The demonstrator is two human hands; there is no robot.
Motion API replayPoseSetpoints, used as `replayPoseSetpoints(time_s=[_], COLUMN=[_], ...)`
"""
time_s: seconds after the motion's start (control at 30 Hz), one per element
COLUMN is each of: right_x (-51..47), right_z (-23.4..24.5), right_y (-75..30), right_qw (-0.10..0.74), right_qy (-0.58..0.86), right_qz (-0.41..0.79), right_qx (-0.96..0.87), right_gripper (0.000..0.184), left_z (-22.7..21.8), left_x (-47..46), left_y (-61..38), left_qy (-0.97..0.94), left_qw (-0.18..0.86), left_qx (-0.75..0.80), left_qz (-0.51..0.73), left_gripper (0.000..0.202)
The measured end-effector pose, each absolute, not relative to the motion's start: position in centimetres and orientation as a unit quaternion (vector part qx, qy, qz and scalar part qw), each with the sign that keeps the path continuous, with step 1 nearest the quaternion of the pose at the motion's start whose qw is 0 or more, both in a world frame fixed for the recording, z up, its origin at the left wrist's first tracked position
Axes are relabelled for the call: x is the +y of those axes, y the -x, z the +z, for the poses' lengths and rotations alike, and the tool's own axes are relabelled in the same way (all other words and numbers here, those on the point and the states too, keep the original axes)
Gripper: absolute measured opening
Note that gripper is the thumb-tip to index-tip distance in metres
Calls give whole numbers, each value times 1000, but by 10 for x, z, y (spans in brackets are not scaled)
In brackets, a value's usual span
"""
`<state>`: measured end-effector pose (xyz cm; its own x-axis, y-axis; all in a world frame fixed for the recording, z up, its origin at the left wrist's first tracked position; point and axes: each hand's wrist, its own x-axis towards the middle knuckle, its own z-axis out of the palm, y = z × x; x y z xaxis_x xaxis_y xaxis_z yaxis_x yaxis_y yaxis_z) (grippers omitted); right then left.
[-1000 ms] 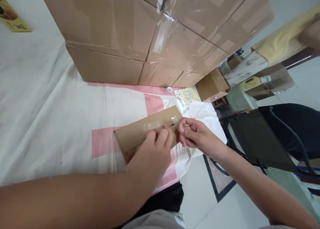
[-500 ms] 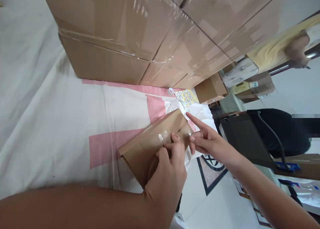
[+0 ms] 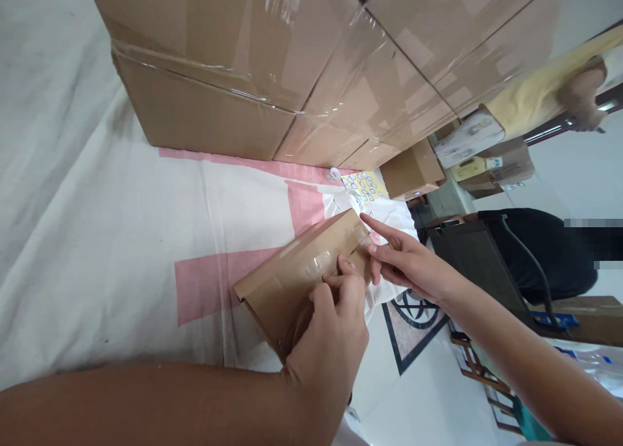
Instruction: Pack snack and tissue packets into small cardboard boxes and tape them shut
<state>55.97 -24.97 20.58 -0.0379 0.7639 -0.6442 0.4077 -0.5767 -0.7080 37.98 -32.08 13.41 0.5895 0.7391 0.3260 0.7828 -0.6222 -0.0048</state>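
Observation:
A small flat cardboard box (image 3: 296, 274), brown and sealed with clear tape, lies tilted at the edge of a table covered by a white and pink cloth (image 3: 146, 238). My left hand (image 3: 335, 329) grips the box's near side, thumb and fingers pressed on its taped top. My right hand (image 3: 403, 261) rests at the box's far end, index finger stretched out along the top corner, the other fingers curled against the box.
A stack of large taped cardboard cartons (image 3: 302, 63) fills the back of the table. A yellow sticker sheet (image 3: 365, 185) and white paper lie behind the box. Right of the table are a dark chair (image 3: 477, 264), more boxes, and another person in yellow (image 3: 545, 89).
The box has been tilted up and turned toward me from lying flat. My right hand went from pinching at the box's end to pointing along its corner; my left shifted grip.

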Motion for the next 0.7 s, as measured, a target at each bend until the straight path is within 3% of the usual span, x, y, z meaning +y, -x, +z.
replayPoseSetpoints(time_s=[0.23, 0.53, 0.7], right_x=[-239, -228, -229], right_z=[208, 230, 224], right_y=[-565, -554, -548], right_qw=[97, 125, 98], right_qy=[712, 698, 696], right_qz=[556, 542, 560], right_qx=[-418, -451, -439], right_gripper=[99, 99, 101], left_z=[132, 135, 134], left_x=[-321, -319, -320], left_y=[-381, -380, -380], left_qy=[889, 888, 884], left_qw=[102, 90, 94], left_qx=[-425, -427, -434], left_qz=[-135, -143, -147], left_gripper=[45, 41, 42])
